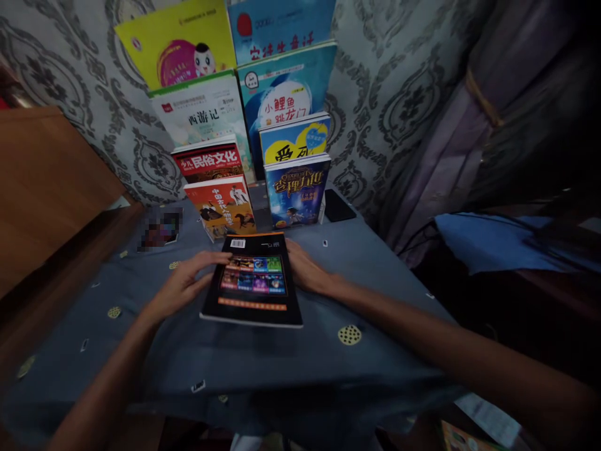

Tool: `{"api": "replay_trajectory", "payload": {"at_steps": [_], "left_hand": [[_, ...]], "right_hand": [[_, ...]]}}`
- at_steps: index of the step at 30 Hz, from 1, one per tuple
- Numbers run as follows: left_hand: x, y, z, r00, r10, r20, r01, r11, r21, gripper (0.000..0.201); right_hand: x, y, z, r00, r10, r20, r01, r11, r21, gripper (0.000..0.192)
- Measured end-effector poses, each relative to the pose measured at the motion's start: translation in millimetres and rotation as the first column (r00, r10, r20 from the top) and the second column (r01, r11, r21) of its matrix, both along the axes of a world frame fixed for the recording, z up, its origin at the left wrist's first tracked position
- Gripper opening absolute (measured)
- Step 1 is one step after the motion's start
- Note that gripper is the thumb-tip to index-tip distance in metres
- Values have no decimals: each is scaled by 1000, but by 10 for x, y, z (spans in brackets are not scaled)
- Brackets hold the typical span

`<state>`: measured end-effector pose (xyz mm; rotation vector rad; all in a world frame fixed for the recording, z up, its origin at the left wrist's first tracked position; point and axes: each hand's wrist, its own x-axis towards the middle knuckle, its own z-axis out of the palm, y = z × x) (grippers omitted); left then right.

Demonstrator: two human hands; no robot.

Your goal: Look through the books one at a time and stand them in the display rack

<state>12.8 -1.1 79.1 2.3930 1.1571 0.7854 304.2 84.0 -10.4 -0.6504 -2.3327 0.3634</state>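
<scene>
A black book [253, 282] lies flat on the blue-grey cloth, back cover up, with a barcode near its far edge and a colourful picture panel in the middle. My left hand [185, 283] rests against its left edge, fingers spread onto the cover. My right hand [307, 269] grips its right edge near the far corner. Just beyond the book stand two rows of upright books: an orange-and-white one [223, 207] on the left and a dark blue one [297, 191] on the right, with taller books stacked behind them.
The table is covered by a blue-grey cloth [357, 282] with yellow dots. A black phone [339, 205] lies right of the blue book. Patterned wallpaper stands behind, a wooden cabinet [42, 181] at left, a curtain and blue fabric [488, 238] at right.
</scene>
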Motion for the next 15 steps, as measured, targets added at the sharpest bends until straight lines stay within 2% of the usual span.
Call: {"api": "replay_trajectory", "payload": {"at_steps": [4,7,11,15], "left_hand": [[-71,-50,-483,980,46,-191,-46,999,6,34],[-78,-86,-662,956,93,-280,-86,996,37,36],[-60,-105,-616,911,107,-398,-90,994,62,43],[22,-4,-521,896,107,-432,-94,994,50,40]], "right_hand": [[19,141,-52,987,-40,157,47,998,-39,57],[23,202,-120,963,-132,236,154,985,-74,53],[52,245,-192,932,-255,259,287,953,-94,50],[-5,176,-130,940,-271,208,289,955,-64,48]]}}
